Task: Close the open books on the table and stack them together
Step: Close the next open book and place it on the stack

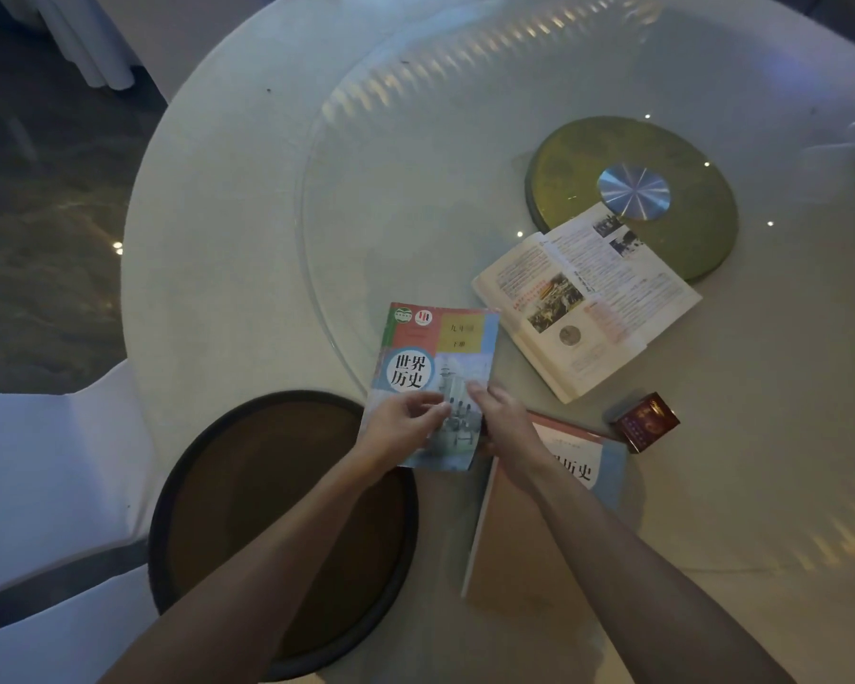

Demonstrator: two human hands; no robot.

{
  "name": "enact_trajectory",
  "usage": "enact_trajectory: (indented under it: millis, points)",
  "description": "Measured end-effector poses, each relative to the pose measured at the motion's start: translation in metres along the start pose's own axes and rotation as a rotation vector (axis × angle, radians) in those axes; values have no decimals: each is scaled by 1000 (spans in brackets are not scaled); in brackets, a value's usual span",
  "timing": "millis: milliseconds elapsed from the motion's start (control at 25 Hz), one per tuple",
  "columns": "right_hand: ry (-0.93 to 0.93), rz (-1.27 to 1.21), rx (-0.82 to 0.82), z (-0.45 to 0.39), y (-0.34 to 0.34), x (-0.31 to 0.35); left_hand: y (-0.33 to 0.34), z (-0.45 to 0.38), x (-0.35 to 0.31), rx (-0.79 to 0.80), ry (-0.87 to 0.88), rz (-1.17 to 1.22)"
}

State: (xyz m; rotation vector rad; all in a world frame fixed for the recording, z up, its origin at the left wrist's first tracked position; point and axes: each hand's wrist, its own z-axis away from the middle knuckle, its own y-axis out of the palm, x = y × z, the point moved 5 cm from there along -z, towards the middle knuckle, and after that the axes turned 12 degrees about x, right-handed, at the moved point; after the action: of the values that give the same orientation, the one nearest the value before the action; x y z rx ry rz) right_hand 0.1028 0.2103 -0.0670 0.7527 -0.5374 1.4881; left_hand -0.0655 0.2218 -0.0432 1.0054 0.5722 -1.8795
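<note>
A closed textbook with a pale blue cover lies front-centre on the table, its near edge over a round tray. My left hand grips its lower part, thumb on the cover. My right hand holds its lower right edge. Under my right forearm lies a second closed book with an orange-and-blue cover. Farther right, an open book lies face up with printed pages and photos showing.
A dark round tray sits at the near left table edge. A small red box stands right of the closed books. A glass turntable with a green-gold hub covers the table's middle. White chair covers are at left.
</note>
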Motion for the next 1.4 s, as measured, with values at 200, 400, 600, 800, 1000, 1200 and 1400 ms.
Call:
enact_trajectory:
  millis: [200, 400, 600, 800, 1000, 1200, 1400]
  points:
    - [-30, 16, -63, 14, -12, 6, -26, 19, 22, -323, -91, -171]
    - [-105, -120, 19, 58, -40, 11, -17, 17, 41, -200, -244, -49]
    - [-109, -128, -84, 106, -90, -23, 28, 17, 41, -80, -183, 154]
    - [-22, -26, -256, 148, -120, -73, 79, 23, 37, 10, -119, 18]
    - [94, 283, -380, 159, -130, -119, 105, 33, 61, -1, -188, -310]
    - [195, 753, -474, 158, -130, -137, 112, 43, 66, -27, -174, -570]
    - [256, 722, -490, 155, -128, -147, 119, 41, 63, 17, -132, -764]
